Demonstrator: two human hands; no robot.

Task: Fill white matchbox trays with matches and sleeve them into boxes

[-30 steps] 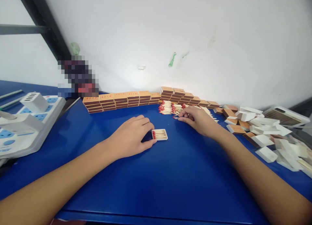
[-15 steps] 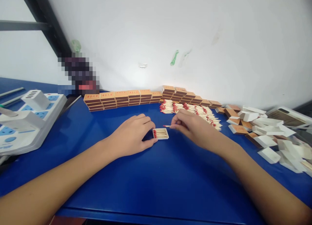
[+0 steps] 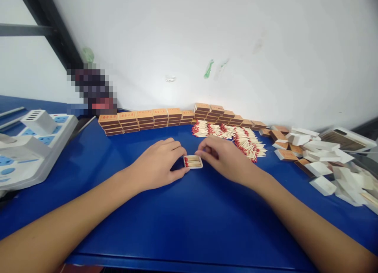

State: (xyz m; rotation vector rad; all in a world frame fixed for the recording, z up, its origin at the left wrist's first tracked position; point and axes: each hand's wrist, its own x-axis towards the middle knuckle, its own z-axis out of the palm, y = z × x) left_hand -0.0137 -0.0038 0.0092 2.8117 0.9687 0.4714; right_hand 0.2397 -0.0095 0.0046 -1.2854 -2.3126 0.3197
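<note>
A small white matchbox tray (image 3: 193, 167) lies on the blue tabletop, with a row of red-headed matches (image 3: 194, 162) in it, heads to the left. My left hand (image 3: 161, 164) grips the tray's left end between thumb and fingers. At the tray's upper right corner is my right hand (image 3: 226, 156), thumb and fingertips pinched together. Whether a match is still in that pinch is hidden. Just behind the right hand spreads a pile of loose matches (image 3: 246, 141), partly covered by it.
Stacked orange matchboxes (image 3: 144, 119) line the wall. On the right lie loose matchbox sleeves (image 3: 285, 155) and white trays (image 3: 323, 185), with a phone-like object (image 3: 348, 139) behind them. A white power strip (image 3: 44, 147) with plugged-in chargers occupies the left.
My right hand has moved left to the tray from a little way off. The single match that stuck out of its fingers no longer shows there. My left hand keeps its hold.
</note>
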